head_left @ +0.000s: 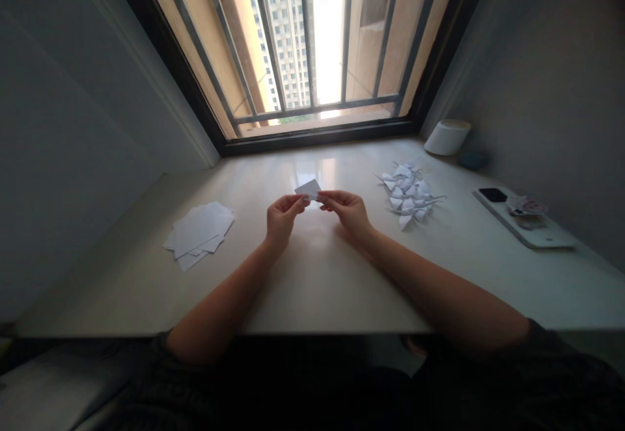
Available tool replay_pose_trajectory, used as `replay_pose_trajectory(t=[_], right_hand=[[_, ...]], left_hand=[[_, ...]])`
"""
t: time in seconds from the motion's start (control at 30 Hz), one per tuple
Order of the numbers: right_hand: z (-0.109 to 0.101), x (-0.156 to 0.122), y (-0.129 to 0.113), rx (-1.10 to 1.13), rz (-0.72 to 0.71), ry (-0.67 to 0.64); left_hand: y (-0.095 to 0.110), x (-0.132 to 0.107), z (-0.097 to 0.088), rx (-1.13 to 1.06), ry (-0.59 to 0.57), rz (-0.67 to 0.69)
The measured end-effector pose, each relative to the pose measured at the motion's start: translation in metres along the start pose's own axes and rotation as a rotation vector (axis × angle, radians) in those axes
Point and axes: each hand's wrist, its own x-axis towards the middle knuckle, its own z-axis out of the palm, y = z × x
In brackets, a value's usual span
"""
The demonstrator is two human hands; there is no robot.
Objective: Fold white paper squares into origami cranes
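Observation:
Between my two hands, above the middle of the white tabletop (312,275), is a small piece of white paper (308,188). My left hand (283,217) pinches its left lower edge between thumb and fingers. At the right lower edge, my right hand (346,209) grips it the same way. The fingertips hide the paper's near edge, so I cannot tell how it is folded there. To the left lies a loose stack of white paper sheets (202,228). On the right is a heap of small folded paper pieces (410,193) with pointed ends.
A phone (517,222) lies at the far right with a small object (527,206) on it. Behind it stand a white cup-like container (447,137) and a dark rounded object (473,159). A barred window (312,47) rises at the back, with walls on both sides.

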Motion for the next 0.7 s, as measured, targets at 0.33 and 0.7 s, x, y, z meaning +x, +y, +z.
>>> replay_pose_trajectory(t=[0.33,0.7], right_hand=[[-0.0013,-0.0020,-0.0008,-0.059,-0.013,-0.002],[-0.0011,-0.0007,0.0004,-0.021,0.008,0.014]], left_hand=[[0.0024,-0.0004,-0.0010,0.017,-0.016,-0.010],[0.0012,-0.0002,-0.0001,-0.057,-0.023,-0.043]])
